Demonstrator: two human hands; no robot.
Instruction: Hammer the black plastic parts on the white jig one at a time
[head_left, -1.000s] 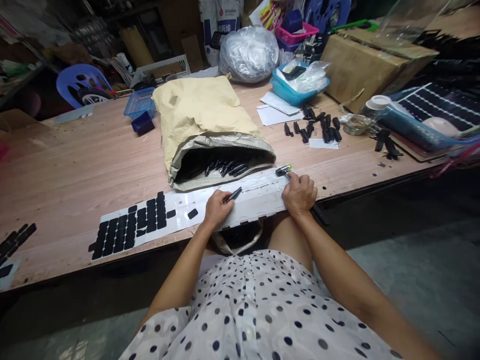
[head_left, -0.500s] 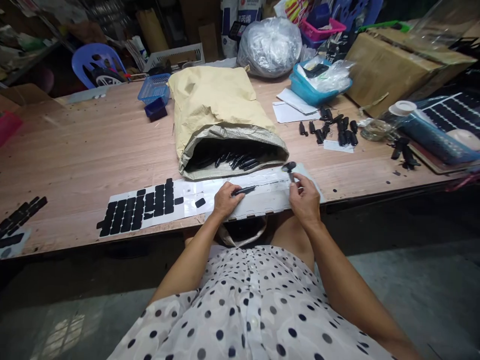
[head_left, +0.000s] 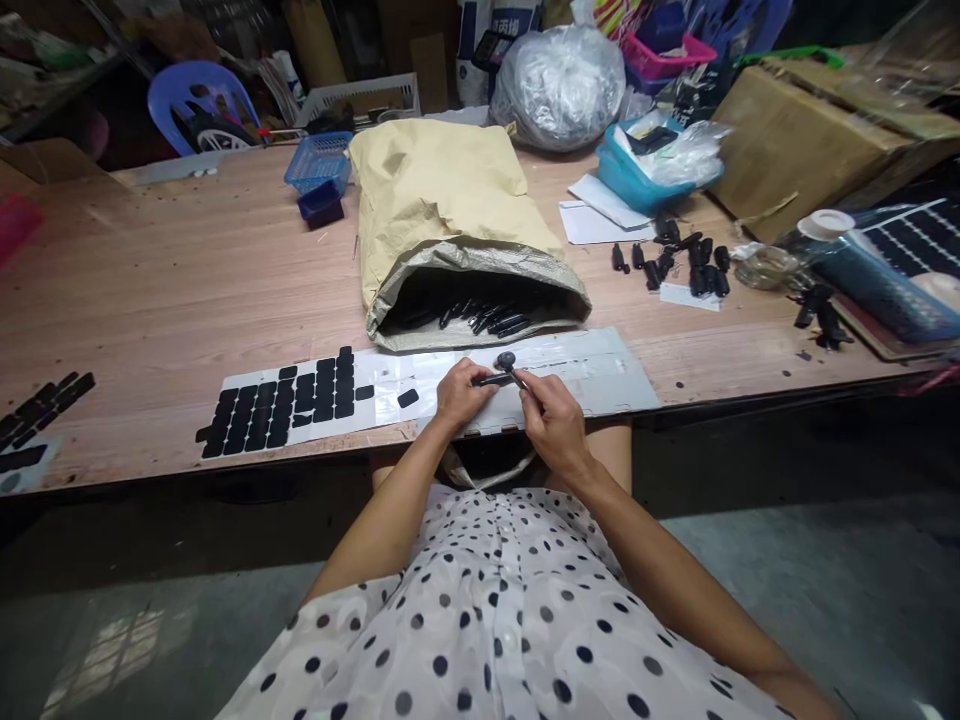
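Observation:
My left hand [head_left: 459, 394] is closed around a slim black stick-shaped part [head_left: 491, 379], held over the white backing sheet [head_left: 600, 365] at the table's near edge. My right hand [head_left: 553, 420] is pinched on a thin tool with a round dark head [head_left: 506, 360], and that head sits right at the end of the black part. Both hands meet in front of the open mouth of a tan paper sack [head_left: 450, 215] that holds several more black parts [head_left: 484, 320]. Black square stickers [head_left: 285, 410] cover the left end of the sheet.
Loose black parts [head_left: 675, 262] lie at the right near white papers [head_left: 596, 218] and a blue tray [head_left: 637, 175]. A cardboard box [head_left: 810, 140], a clear plastic bag [head_left: 559, 85], a small blue basket [head_left: 319, 170] and a blue chair [head_left: 196, 100] stand behind. More stickers [head_left: 37, 415] lie far left.
My right hand has carried the tool leftward from the sheet's right end to meet my left hand. The left hand stayed, still gripping the black part. The camera shifted slightly.

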